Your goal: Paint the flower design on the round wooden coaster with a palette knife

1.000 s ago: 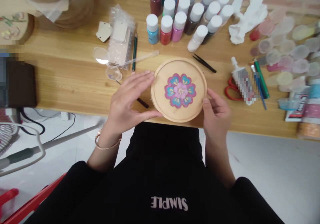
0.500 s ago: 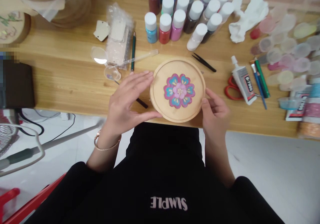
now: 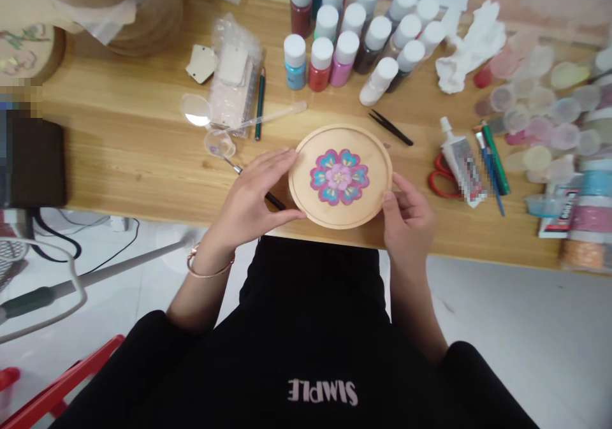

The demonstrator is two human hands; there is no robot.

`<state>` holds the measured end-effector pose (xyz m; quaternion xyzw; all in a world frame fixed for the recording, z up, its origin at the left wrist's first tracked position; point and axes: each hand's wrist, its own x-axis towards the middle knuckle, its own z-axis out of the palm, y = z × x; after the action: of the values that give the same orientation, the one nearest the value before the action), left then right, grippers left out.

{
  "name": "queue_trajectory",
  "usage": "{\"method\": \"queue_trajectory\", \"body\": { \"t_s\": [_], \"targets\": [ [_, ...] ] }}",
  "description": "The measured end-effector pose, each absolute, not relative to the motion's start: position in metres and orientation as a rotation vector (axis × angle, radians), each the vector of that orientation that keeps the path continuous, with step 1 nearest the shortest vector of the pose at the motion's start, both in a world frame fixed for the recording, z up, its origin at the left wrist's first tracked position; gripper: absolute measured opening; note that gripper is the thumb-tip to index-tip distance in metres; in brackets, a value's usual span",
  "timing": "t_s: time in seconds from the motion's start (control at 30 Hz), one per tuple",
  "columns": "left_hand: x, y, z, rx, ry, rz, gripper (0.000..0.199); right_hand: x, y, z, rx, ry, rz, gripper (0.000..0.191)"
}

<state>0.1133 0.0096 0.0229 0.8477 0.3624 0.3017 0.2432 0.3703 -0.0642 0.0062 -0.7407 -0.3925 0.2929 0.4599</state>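
Both my hands hold a round wooden dish [image 3: 375,183] with a raised rim, just over the table's front edge. A painted flower [image 3: 339,176] in pink, blue and yellow fills its centre. My left hand [image 3: 248,193] grips the dish's left rim with its fingers stretched along it. My right hand [image 3: 406,218] holds the right rim, thumb on the inner edge. Under my left hand lies a thin dark-handled metal tool [image 3: 253,183], its middle partly hidden. A small clear cup [image 3: 220,143] stands just beyond my left fingertips.
Several white-capped paint bottles [image 3: 344,40] stand beyond the dish. Black tweezers [image 3: 391,129], red-handled scissors [image 3: 442,177], a glue tube [image 3: 461,164] and pencils lie to the right. Stacked wooden discs [image 3: 138,8] sit at far left, and the table's front edge runs below.
The dish's far edge has tipped down, so it looks flatter than before. The table view has shifted slightly downward. Both hands keep hold of the rim.
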Motion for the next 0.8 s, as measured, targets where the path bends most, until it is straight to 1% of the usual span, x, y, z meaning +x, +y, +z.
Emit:
{"method": "queue_trajectory", "body": {
  "t_s": [0.1,0.23,0.37,0.53,0.7,0.8],
  "targets": [
    [0.113,0.012,0.024,2.294,1.009,0.775,0.082,0.370,-0.064,0.004,-1.834,-0.951,0.779,0.052],
    [0.114,0.016,0.024,2.277,1.055,0.683,0.069,0.372,-0.060,0.005,-1.940,-1.052,0.836,0.051],
    [0.115,0.019,0.024,2.269,1.062,0.671,0.058,0.375,-0.053,0.012,-2.066,-1.326,0.722,0.045],
    [0.119,0.022,0.026,2.282,1.049,0.618,0.060,0.377,-0.048,0.014,-2.204,-1.522,0.535,0.046],
    [0.127,0.021,0.026,2.380,1.113,0.540,0.060,0.376,-0.047,0.003,-2.160,-1.543,0.461,0.046],
    [0.130,0.016,0.022,2.423,1.183,0.550,0.055,0.374,-0.047,-0.004,-2.115,-1.489,0.407,0.047]
  ]
}}
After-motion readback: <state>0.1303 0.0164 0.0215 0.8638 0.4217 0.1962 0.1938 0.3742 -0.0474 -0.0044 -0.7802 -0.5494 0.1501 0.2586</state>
